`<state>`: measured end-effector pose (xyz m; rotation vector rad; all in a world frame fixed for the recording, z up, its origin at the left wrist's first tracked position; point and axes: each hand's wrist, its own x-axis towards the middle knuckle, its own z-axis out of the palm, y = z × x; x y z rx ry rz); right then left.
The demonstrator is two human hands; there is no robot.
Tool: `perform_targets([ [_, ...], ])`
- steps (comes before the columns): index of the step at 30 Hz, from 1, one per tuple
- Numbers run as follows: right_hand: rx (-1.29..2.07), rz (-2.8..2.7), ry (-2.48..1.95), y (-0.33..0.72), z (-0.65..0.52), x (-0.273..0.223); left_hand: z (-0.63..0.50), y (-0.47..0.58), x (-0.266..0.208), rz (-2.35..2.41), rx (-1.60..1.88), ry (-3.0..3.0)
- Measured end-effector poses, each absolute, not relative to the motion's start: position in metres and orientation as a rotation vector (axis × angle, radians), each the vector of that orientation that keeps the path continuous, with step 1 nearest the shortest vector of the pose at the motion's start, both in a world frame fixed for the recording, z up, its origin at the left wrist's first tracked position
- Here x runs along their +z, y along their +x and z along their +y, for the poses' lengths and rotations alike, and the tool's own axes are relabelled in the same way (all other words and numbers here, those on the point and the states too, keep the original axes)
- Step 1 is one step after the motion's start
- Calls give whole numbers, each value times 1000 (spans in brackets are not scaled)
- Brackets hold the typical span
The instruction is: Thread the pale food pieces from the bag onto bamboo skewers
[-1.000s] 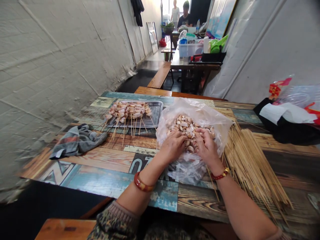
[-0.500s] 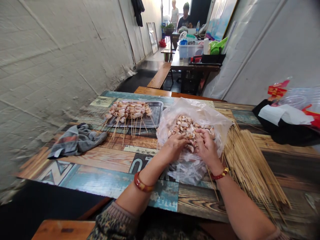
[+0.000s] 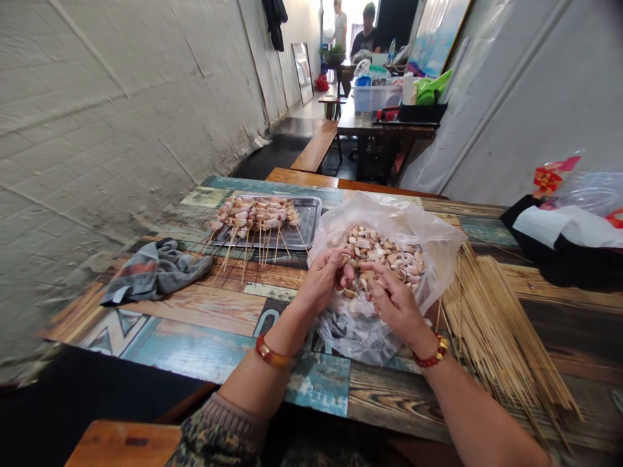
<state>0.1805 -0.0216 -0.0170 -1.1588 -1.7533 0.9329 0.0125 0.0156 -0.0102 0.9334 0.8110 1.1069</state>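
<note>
A clear plastic bag [image 3: 433,250] lies spread on the table, holding many pinkish-white pieces that look like garlic cloves [image 3: 389,253]. My left hand [image 3: 326,275] is over the bag's left side, its fingers curled and closed around what looks like a clove, mostly hidden by the fingers. Just right of it, above the cloves, my right hand [image 3: 396,298] has its index finger stretched toward the left fingertips and its thumb a little apart. Left of the bag, a metal tray [image 3: 309,217] bears several loaded skewers [image 3: 256,217], their sticks jutting over the near edge.
A bundle of bare bamboo skewers [image 3: 501,331] lies right of the bag. A grey cloth [image 3: 158,269] is at the left. Black and white material [image 3: 559,250] sits at the far right. Behind are a bench [image 3: 316,146], another table with a plastic bin [image 3: 377,97], and two people.
My left hand has lifted and turned so its curled fingers show. My right hand has moved left and lower, its index finger now near the left fingertips. The view has shifted slightly.
</note>
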Motion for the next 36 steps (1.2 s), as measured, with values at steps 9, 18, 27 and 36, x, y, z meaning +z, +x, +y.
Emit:
perform_targets([
  [9,783,-1892,-1119,179,-20,-14,10,16,-3,755,1011,926],
  [18,818,-1897,-1089,184,-17,-14,9,13,-10,853,894,1191],
  [27,896,-1732,-1142,184,-16,-17,10,16,-10,776,1052,864],
  [36,905,-1761,-1139,180,-21,-17,14,17,-11,860,1245,813],
])
